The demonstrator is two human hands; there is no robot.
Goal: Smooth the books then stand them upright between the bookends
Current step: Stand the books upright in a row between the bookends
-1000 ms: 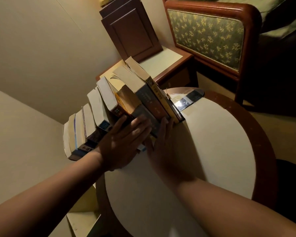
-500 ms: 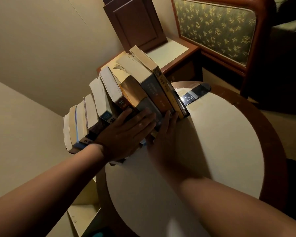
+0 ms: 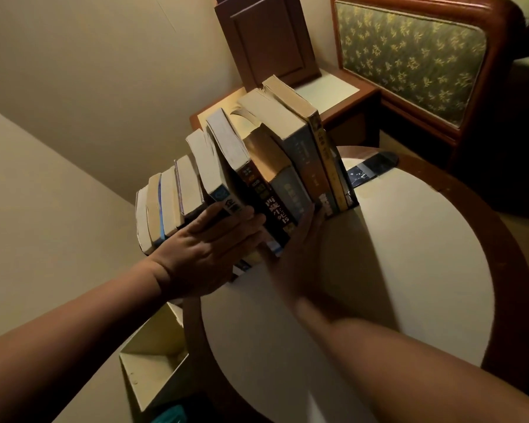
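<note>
A row of several worn paperback books (image 3: 257,166) stands on edge on the round table (image 3: 409,254), spines toward me, leaning and fanned out to the left. My left hand (image 3: 208,248) lies flat, fingers spread, against the spines of the left and middle books. My right hand (image 3: 300,254) presses flat against the spines toward the row's right. A dark metal bookend (image 3: 370,169) holds the right end of the row, its base lying on the table. Any bookend at the left end is hidden behind the books.
The table has a pale top and a brown wooden rim (image 3: 507,270). Behind the books are a low side table (image 3: 333,90) and a dark wooden cabinet (image 3: 269,41). A green-patterned armchair (image 3: 409,56) stands at back right. A pale open box (image 3: 153,361) sits below left.
Both hands stay pressed on the spines. The row has shifted slightly and the taller books on the right stand a little straighter. The camera has come closer.
</note>
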